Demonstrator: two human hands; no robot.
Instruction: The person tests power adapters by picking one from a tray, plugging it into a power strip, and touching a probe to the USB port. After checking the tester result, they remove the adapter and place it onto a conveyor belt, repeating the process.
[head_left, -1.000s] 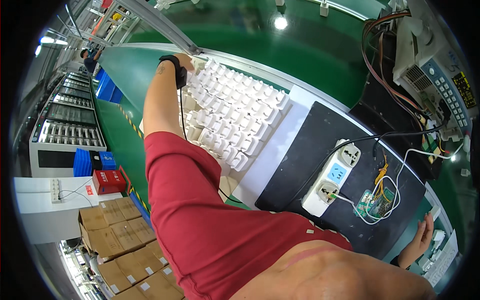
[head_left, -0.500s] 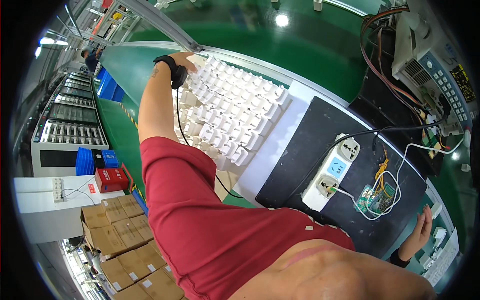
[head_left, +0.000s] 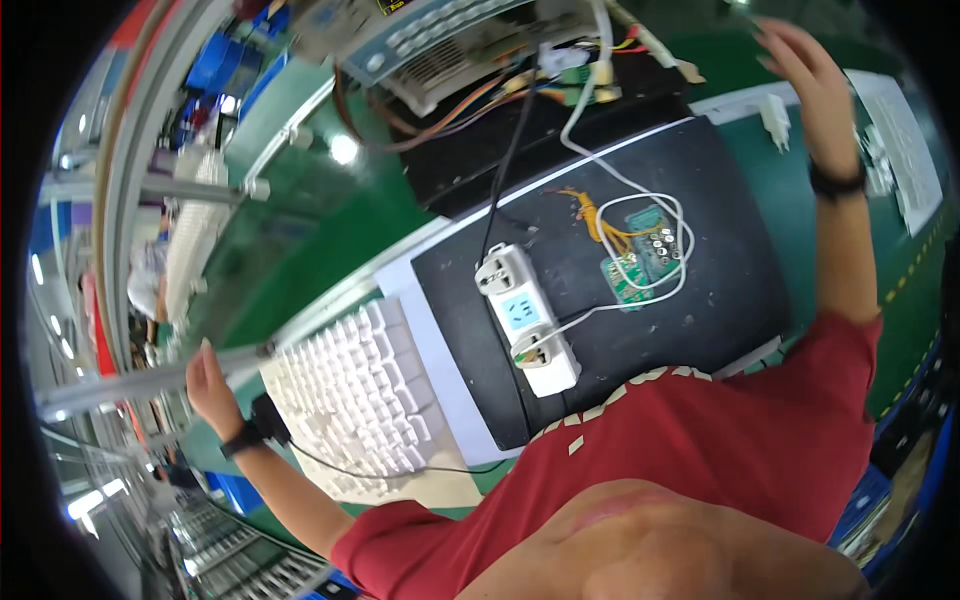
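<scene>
My left hand [head_left: 211,392] is off the left end of a block of white plastic parts [head_left: 345,400] standing in close rows. Its fingers are stretched out and nothing shows in them. A black wristband with a small black box [head_left: 268,418] sits at that wrist, and a thin dark cord runs from it across the parts. Out at the far right, my right hand [head_left: 815,95] has its fingers extended, slightly blurred, with nothing visible in them. Nearest to it is a white plug adapter [head_left: 775,122] on the green bench, apart from the fingers.
A black mat [head_left: 720,270] bears a white power strip [head_left: 528,320], a coiled white cable and green circuit boards [head_left: 640,262]. Behind it stands a bench instrument [head_left: 430,60] with loose wires. Small white pieces [head_left: 875,165] and a white sheet [head_left: 905,150] lie at right.
The view has swung to the right. My left hand has left the far edge of the white parts and is beyond their left end. My right hand has reached forward from the lower right.
</scene>
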